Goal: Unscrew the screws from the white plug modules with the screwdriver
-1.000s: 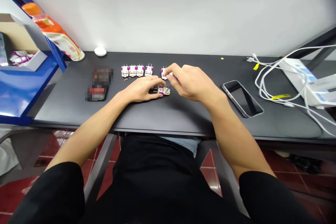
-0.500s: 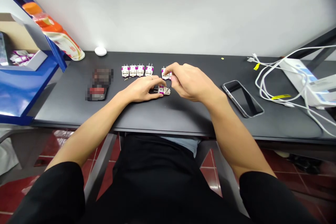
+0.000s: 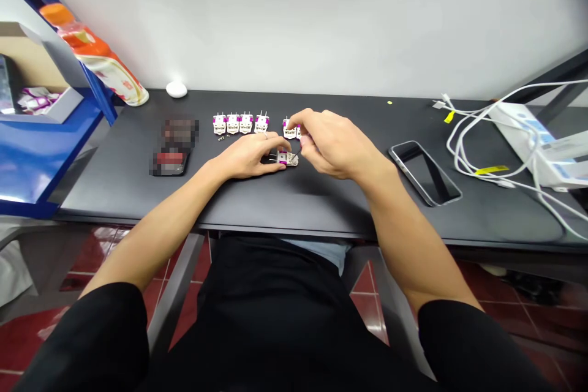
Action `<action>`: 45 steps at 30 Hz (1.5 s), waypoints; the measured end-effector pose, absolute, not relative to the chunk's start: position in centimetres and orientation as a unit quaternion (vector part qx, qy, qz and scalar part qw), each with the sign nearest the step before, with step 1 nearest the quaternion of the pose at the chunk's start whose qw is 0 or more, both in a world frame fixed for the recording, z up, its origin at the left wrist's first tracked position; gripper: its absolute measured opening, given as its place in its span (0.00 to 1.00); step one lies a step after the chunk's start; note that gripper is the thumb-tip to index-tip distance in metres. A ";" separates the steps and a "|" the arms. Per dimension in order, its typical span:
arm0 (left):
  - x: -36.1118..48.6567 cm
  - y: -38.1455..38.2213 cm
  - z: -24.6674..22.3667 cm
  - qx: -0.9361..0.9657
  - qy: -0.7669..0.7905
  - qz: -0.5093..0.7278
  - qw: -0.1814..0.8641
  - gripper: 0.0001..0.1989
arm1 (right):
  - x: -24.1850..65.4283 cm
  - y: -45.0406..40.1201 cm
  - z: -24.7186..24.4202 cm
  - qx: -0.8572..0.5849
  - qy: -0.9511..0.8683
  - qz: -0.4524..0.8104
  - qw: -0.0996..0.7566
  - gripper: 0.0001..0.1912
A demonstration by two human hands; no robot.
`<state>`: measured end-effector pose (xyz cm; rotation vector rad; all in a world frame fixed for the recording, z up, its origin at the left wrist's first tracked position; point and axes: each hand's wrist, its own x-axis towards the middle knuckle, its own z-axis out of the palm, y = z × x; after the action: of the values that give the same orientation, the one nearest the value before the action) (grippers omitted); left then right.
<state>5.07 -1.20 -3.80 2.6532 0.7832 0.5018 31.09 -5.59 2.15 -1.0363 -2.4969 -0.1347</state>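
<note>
My left hand rests on the black table, its thumb and fingers closed around a small white and purple module that lies flat with thin metal prongs pointing left. Above the module's right end, my right hand is closed on a thin dark-shafted tool. The shaft slants down to the module; its handle is hidden in the fingers. Behind my hands stand two similar modules, one partly covered by my right fingers. Farther left, several more modules form a row, with tiny metal pieces in front.
On the left lie a dark, partly blurred object and a white rounded object, near an orange-capped bottle. To the right are a phone, coiled white cables and a white box. A wall closes off the back.
Both hands stay nearly in place, the module still under my left fingers. The tool's shaft and my right fingers shift very slightly.
</note>
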 end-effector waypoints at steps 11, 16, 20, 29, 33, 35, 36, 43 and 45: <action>5.1 -1.2 -3.8 0.931 0.274 0.170 0.169 0.19 | 31.2 -5.5 1.9 -0.367 -0.900 -0.062 0.229 0.17; 5.0 -1.1 -4.0 0.932 0.268 0.178 0.167 0.19 | 31.1 -5.5 2.1 -0.395 -0.892 -0.065 0.211 0.16; 5.0 -1.1 -4.0 0.932 0.266 0.180 0.167 0.19 | 31.0 -5.6 2.1 -0.403 -0.887 -0.057 0.219 0.17; 5.1 -1.1 -4.0 0.932 0.266 0.181 0.167 0.19 | 31.1 -5.6 2.2 -0.412 -0.887 -0.041 0.202 0.16; 5.1 -1.2 -3.8 0.932 0.267 0.174 0.171 0.19 | 31.2 -5.5 2.0 -0.388 -0.892 -0.043 0.227 0.17; 5.1 -1.2 -3.8 0.932 0.265 0.177 0.172 0.19 | 31.1 -5.6 2.1 -0.377 -0.896 -0.040 0.229 0.17; 5.1 -1.2 -3.8 0.932 0.266 0.178 0.171 0.18 | 31.1 -5.6 2.1 -0.379 -0.896 -0.038 0.226 0.16; 5.1 -1.2 -3.8 0.933 0.270 0.170 0.168 0.19 | 31.1 -5.5 2.0 -0.396 -0.891 -0.045 0.218 0.16; 5.1 -1.2 -3.8 0.932 0.271 0.171 0.168 0.19 | 31.1 -5.5 2.0 -0.375 -0.897 -0.047 0.229 0.17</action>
<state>5.09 -1.23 -3.80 2.6527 0.7702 0.4866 31.12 -5.55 2.00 -1.0312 -2.4695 -0.1283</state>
